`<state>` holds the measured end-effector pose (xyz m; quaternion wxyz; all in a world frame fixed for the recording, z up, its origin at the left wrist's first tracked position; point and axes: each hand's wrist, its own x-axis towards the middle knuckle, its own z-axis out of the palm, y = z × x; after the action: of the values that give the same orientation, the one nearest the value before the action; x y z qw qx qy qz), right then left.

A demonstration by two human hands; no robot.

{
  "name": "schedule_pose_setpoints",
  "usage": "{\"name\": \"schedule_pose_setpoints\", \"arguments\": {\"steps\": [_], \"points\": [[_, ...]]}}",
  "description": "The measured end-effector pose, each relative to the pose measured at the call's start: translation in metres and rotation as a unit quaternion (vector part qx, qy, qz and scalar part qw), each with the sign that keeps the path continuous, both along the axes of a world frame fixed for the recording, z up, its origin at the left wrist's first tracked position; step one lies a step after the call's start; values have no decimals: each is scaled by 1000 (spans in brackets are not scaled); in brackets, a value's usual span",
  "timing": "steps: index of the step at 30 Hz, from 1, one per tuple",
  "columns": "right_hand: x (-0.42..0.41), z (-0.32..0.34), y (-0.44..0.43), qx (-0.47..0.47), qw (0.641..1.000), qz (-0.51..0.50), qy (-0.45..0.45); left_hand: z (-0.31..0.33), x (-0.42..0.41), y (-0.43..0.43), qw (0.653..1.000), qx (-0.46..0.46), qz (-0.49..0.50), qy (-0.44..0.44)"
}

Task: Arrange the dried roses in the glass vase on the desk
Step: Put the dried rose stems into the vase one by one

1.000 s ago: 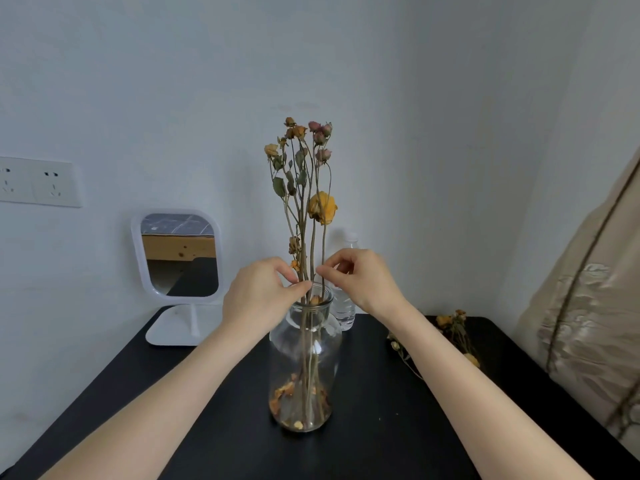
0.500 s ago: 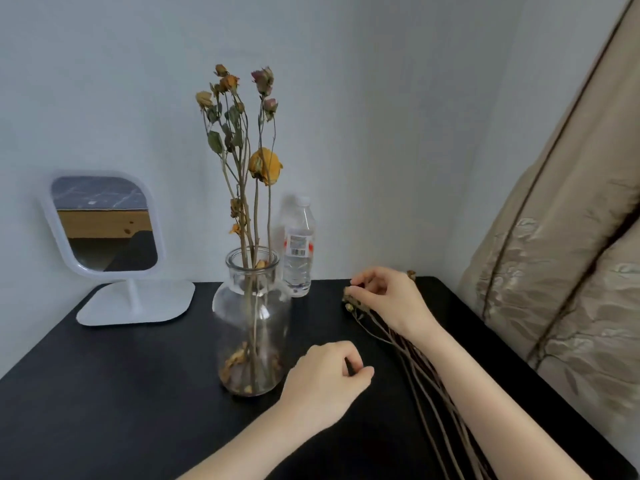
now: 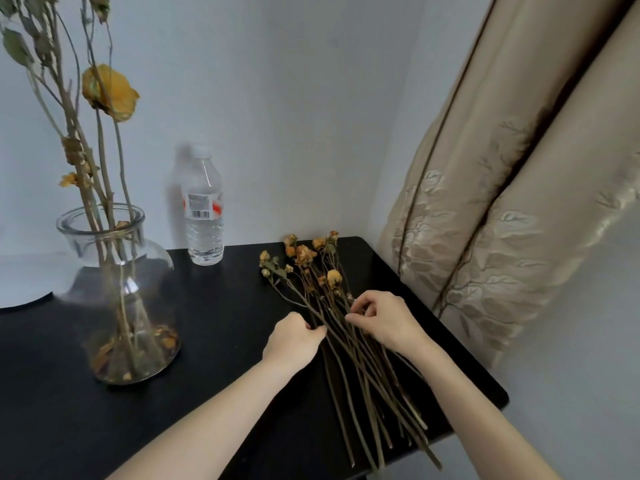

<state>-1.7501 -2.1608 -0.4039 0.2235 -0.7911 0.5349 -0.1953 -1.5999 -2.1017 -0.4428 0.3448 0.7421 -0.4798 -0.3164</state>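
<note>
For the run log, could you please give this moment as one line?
left hand: pinches loose roses | right hand: pinches loose roses | loose roses: on desk | glass vase: partly filled

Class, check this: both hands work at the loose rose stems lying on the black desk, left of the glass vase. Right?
Wrong side: in the head view the loose rose stems lie right of the glass vase, not left.

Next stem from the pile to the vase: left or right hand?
Left, probably. The left hand and right hand both pinch at stems of the loose roses, but the left is on the glass vase side with bare desk between; the right would have to reach across it.
</note>
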Motion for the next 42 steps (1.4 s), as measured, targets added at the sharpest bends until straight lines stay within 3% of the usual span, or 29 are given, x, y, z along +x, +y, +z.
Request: {"name": "schedule_pose_setpoints", "arguments": {"steps": [4,9,12,18,24,33,42], "points": [[18,2,4,3,998,45,49,1,2,-5,999,9,29,-17],[38,3,9,15,984,50,171,3,2,-6,999,35,17,-22],[41,4,10,16,984,38,174,3,1,-7,998,46,25,-28],[34,19,7,38,997,32,57,4,1,-10,998,51,40,-28],[24,33,1,56,996,4,-68,7,10,-7,998,5,50,37],[28,49,-8,73,969,-38,-235,30,32,7,995,-76,59,9],[62,84,9,72,933,-6,-351,77,60,56,984,-171,28,-32]]}}
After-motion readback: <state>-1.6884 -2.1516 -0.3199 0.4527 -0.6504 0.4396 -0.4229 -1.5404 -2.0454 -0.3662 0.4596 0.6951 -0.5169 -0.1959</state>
